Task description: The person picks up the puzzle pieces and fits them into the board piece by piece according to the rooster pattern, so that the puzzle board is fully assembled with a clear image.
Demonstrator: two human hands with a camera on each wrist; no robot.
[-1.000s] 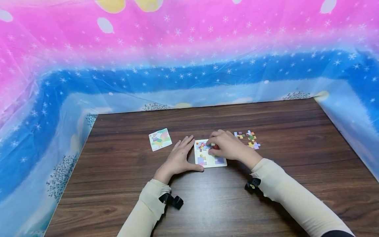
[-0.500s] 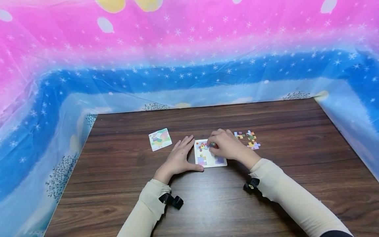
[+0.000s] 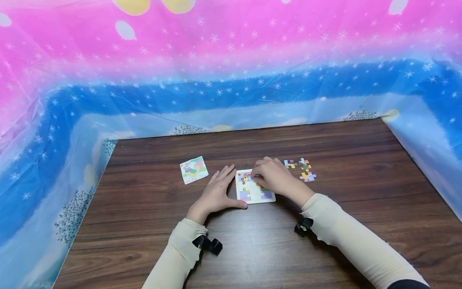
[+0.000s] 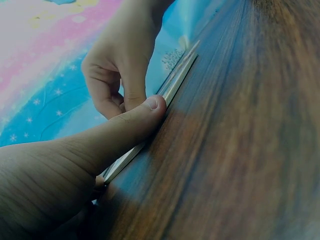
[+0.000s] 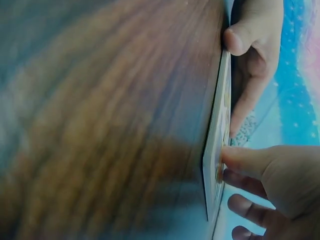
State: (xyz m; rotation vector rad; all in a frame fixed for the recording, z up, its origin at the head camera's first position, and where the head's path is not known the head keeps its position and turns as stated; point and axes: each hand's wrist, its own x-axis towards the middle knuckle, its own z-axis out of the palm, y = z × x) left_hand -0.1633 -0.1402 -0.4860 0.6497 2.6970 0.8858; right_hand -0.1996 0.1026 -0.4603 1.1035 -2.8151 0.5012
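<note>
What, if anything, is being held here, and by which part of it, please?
The left grip braces the puzzle board, thumb at its near edge, fingers beside its left edge. Whether the right grip over the board pinches anything cannot be told.

Dark wood-grain table (image 3: 133, 224) here, pink-and-blue snowflake-print cloth (image 3: 231, 60) hung round three sides, and some soft whitish glare (image 3: 256, 241) on the tabletop.

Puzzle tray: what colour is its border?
The puzzle tray has a white border, which shows best in the head view.
</note>
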